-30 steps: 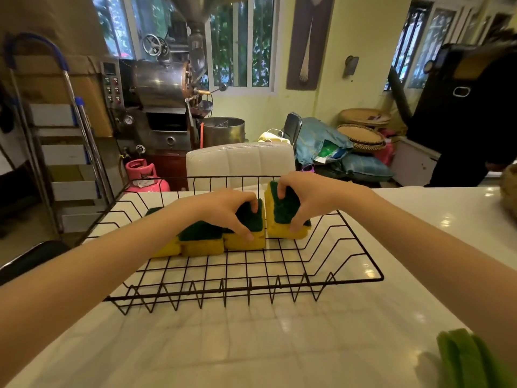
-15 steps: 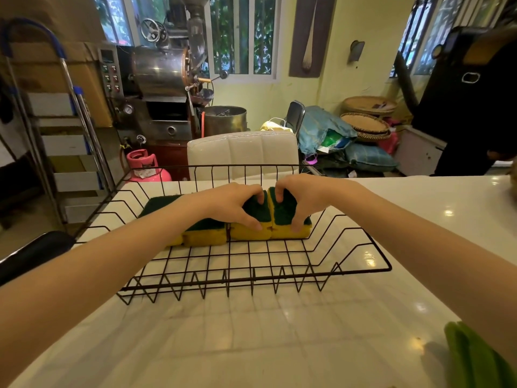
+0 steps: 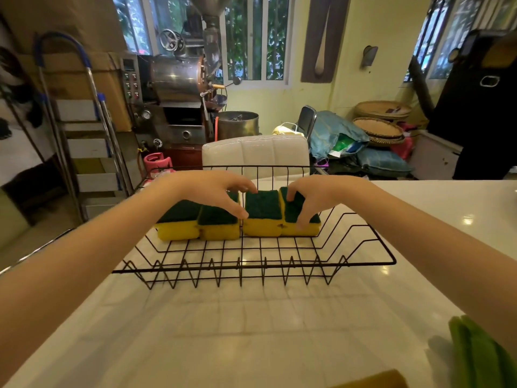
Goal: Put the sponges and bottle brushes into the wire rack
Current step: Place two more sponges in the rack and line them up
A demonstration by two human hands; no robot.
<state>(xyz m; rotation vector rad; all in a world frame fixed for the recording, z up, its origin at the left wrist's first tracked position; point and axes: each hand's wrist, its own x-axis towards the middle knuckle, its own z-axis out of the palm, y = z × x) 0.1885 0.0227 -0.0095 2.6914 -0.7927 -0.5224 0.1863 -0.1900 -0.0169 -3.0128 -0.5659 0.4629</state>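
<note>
A black wire rack (image 3: 361, 249) stands on the white table (image 3: 251, 331). Several yellow sponges with dark green scouring tops lie in one row across its far half. My left hand (image 3: 218, 191) hovers over the second sponge (image 3: 219, 221), fingers apart, its thumb down in the gap beside the third sponge (image 3: 263, 214). My right hand (image 3: 313, 196) pinches the rightmost sponge (image 3: 312, 226), with the index finger on the green top and the thumb on the yellow front. No bottle brush is recognisable.
A green object (image 3: 481, 357) lies at the table's near right corner, cut off by the frame. A yellow-brown edge (image 3: 372, 380) shows at the bottom. A white padded chair back (image 3: 254, 152) stands behind the rack. The table's left edge runs close to my left forearm.
The two right sponges were tilted and apart, then set flat and pushed together into the row. My left hand has lifted off the third sponge and spread its fingers.
</note>
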